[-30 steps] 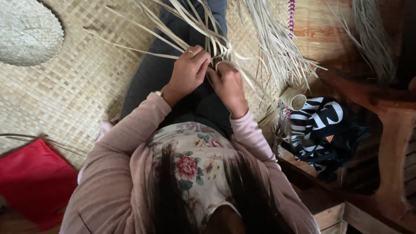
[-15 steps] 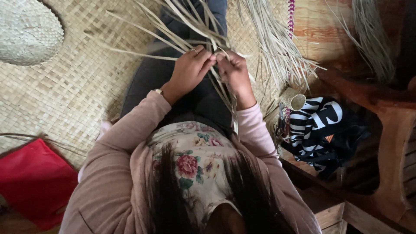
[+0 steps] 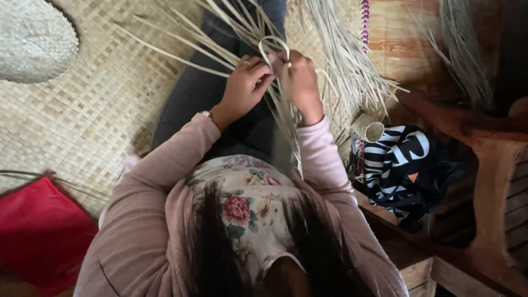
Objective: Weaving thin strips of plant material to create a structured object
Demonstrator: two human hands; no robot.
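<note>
I sit on a woven straw mat point(image 3: 99, 110) with a bundle of long pale straw strips point(image 3: 231, 38) fanning out over my lap. My left hand point(image 3: 242, 85) pinches several strips, a ring on one finger and a watch at the wrist. My right hand point(image 3: 300, 82) grips strips right beside it, the two hands touching. One strip is bent into a small loop point(image 3: 273, 47) just above my fingers. Loose strip ends hang down between my arms toward my flowered top.
A round woven piece point(image 3: 33, 41) lies at top left. A red cloth point(image 3: 38, 236) is at lower left. A black-and-white striped bag point(image 3: 401, 165) and a small straw roll point(image 3: 367, 128) sit to my right by wooden furniture point(image 3: 495, 165). More loose straw point(image 3: 352, 71) lies beyond.
Both hands have shifted up and slightly right along the strips. A strip is now bent into a loop above my fingers, and the fan of strips has spread differently.
</note>
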